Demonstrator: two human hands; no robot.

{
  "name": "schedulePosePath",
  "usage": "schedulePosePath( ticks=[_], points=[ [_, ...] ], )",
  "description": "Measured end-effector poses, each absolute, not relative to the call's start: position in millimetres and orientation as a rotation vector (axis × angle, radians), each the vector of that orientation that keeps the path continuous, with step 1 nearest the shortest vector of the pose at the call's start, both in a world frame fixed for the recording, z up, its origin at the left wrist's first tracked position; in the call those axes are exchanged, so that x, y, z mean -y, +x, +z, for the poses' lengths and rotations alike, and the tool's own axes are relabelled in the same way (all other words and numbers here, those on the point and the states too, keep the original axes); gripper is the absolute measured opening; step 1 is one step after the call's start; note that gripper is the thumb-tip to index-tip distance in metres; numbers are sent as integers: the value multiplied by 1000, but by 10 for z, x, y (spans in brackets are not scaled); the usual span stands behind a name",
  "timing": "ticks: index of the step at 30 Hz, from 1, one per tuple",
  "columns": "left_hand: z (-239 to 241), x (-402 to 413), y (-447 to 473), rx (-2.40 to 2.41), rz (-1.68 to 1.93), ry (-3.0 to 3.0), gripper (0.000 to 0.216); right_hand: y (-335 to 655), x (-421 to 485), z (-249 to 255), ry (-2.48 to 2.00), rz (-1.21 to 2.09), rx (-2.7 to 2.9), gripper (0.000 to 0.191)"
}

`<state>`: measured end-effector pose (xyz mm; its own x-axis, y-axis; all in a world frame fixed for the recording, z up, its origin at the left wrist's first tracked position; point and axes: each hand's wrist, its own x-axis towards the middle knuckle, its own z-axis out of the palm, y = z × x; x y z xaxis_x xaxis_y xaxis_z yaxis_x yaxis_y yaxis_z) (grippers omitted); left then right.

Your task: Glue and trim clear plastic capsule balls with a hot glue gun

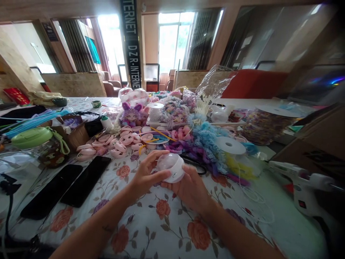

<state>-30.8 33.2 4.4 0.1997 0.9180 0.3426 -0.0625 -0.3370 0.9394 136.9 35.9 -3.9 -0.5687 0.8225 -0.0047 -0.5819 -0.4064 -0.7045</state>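
Note:
Between both hands, above the floral tablecloth, is a small round clear plastic shell with a white rim (176,171). My left hand (150,172) grips its left side, thumb across the front and fingers at the back edge. Closed on the right side and underneath is my right hand (190,187). Just beyond lie several pale pink doll face pieces (126,138), some with painted eyes. Purple and blue curly yarn (207,140) is heaped behind and to the right, beside a white spool (231,145). Finished-looking dolls with purple hair (131,114) sit farther back.
Two black phones (85,181) lie at the left, near a green-lidded jar (40,144) and an open cardboard box (72,133). A white glue gun (304,190) stands at the right beside a large carton (318,151). Thin clear cord (253,201) curls on the cloth.

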Motion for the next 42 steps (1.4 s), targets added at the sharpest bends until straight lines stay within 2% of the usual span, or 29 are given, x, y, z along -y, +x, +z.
schedulePosePath(
  ticks=[4,13,17,24,30,36,42],
  points=[
    [-3,-347,-300,-867,1334,1611,55,1394,-378,-30,-519,1907,916,50],
    [-67,-357,-279,-922,1349,1581,62,1396,-388,-100,-569,1921,892,45],
    [-13,-337,-281,-898,1323,1604,56,1377,-385,-88,-521,1921,908,42],
    [-20,-359,-287,-804,1321,1509,58,1413,-362,-44,-486,1890,1012,57],
    [-52,-379,-275,-783,1319,1452,62,1409,-378,-61,-513,1883,969,54],
    [-36,-335,-280,-806,1302,1614,43,1377,-357,-76,-584,1784,1033,47],
    [-126,-341,-283,-958,1323,1779,44,1359,-365,-99,-619,1736,1090,43]
  ],
)
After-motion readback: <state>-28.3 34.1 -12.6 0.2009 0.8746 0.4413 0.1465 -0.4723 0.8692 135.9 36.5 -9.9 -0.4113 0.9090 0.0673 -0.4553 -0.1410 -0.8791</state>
